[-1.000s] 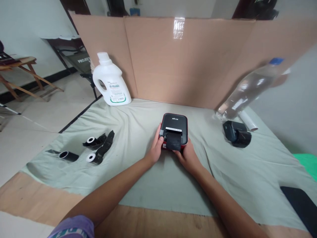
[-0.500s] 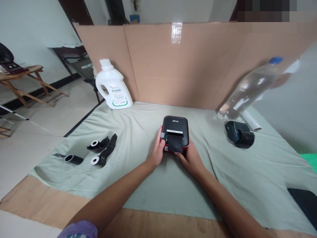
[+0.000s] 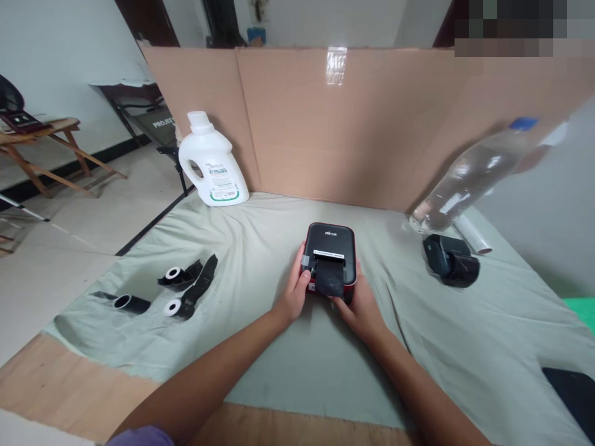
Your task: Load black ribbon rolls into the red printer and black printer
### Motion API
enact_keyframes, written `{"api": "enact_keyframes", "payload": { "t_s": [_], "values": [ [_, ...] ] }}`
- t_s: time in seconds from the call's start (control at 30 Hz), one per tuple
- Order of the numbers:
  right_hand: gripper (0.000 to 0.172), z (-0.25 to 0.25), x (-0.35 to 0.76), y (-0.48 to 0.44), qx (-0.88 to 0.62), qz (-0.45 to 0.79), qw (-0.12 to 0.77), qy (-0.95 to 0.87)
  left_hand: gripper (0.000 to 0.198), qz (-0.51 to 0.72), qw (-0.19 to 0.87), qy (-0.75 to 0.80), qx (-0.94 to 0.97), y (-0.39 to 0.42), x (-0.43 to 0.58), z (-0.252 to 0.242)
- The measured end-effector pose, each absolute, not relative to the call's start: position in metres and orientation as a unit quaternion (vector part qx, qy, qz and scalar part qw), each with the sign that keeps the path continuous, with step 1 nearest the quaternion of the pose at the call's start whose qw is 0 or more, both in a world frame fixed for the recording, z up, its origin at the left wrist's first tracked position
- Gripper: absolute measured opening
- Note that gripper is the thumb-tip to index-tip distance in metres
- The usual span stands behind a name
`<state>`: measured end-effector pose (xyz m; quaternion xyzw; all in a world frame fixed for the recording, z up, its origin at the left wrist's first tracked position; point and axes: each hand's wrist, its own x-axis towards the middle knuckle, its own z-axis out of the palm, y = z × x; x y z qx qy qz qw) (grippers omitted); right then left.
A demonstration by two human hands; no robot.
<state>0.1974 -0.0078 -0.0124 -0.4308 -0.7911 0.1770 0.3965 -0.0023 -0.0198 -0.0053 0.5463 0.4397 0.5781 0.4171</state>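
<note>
A small black label printer [image 3: 331, 240] with red edges sits between my two hands near the middle of the cloth. From its front slot a black strip [image 3: 330, 277] hangs down over the front edge. My left hand [image 3: 294, 286] grips the printer's left side, thumb at the front corner. Around the right side closes my right hand [image 3: 360, 302], its thumb near the lower end of the strip. The undersides of both hands are hidden. I cannot tell whether the printer rests on the cloth or is slightly raised.
Several small black rolls [image 3: 175, 308] lie at left on the green cloth [image 3: 279, 371]. A white detergent bottle [image 3: 218, 164] and a tilted clear bottle [image 3: 469, 176] stand by the cardboard wall [image 3: 316, 124]. At right are a black device [image 3: 450, 260], a white tube [image 3: 474, 235] and a dark flat object [image 3: 571, 396].
The view has shifted slightly, so the printer and both hands appear a little lower. Both hands keep the same grip on the printer.
</note>
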Motion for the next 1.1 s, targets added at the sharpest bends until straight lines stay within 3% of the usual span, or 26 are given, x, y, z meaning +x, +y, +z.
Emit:
{"api": "enact_keyframes", "payload": {
  "t_s": [0.27,1.1],
  "values": [
    [0.108,-0.0239,0.2026,-0.0061,-0.443,0.16,0.396,-0.788,0.067,0.581,0.411,0.436,0.55,-0.0186,-0.0034,-0.0007],
    [0.107,-0.0186,0.2013,-0.0015,-0.433,0.166,0.397,-0.792,0.059,0.596,0.38,0.434,0.558,-0.0162,-0.0026,-0.0009]
  ]
}}
